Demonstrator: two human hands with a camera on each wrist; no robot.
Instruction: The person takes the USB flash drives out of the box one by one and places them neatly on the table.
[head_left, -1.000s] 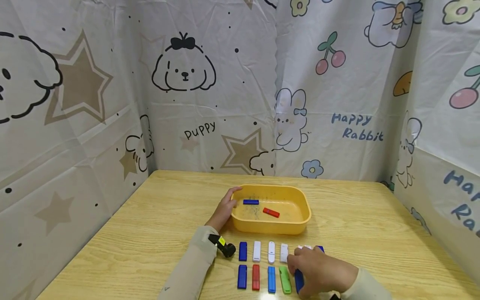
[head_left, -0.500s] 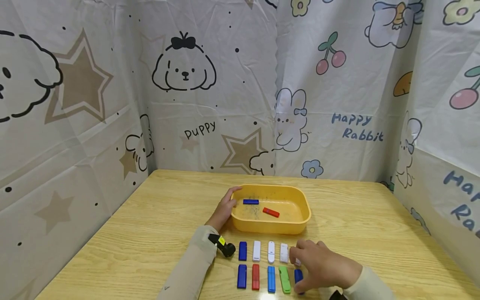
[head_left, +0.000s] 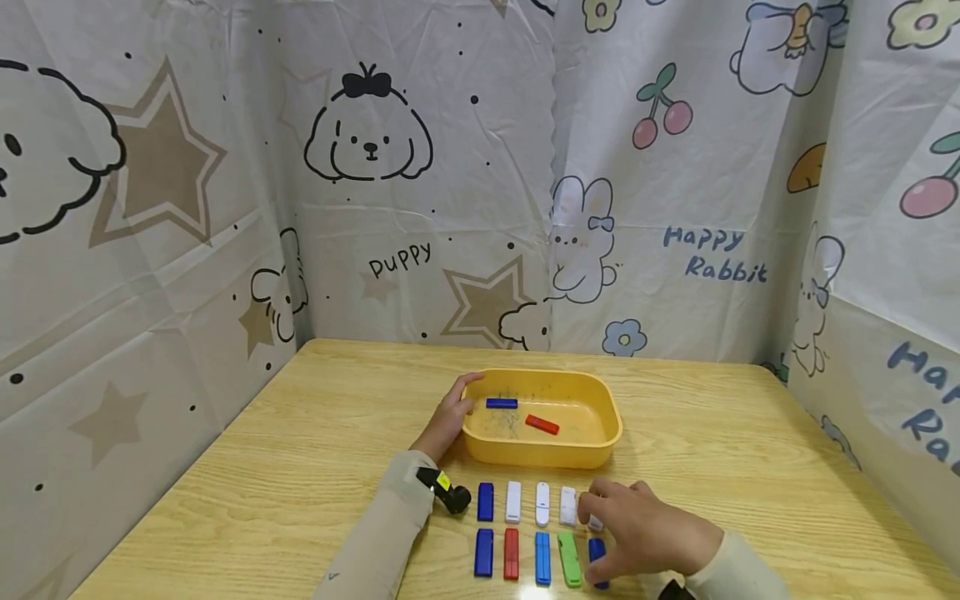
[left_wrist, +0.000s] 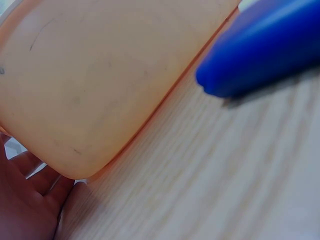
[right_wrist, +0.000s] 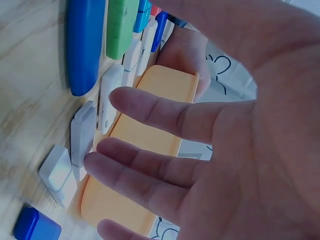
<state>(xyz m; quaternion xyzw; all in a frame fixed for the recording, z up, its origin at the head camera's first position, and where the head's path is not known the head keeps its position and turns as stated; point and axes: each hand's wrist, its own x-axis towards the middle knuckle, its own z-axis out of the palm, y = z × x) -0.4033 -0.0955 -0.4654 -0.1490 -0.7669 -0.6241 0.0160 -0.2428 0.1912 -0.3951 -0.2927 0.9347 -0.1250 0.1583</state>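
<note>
My left hand grips the left end of a yellow plastic tub; in the left wrist view its fingers lie against the tub's outer corner. Inside the tub are a blue stick and a red stick. My right hand hovers over the right end of two rows of small sticks that look like USB drives. Its fingers are spread and hold nothing. Its thumb overlaps a dark blue stick in the head view. Below the fingertips, the right wrist view shows white sticks and another blue one.
The back row has a blue stick and several white ones. In front lie blue, red, light blue and green sticks. Printed cloth surrounds the wooden table.
My right hand has shifted slightly right and back, and more of the dark blue stick beside its thumb shows. It now covers sticks at the back row's right end. My left hand and the tub stay put.
</note>
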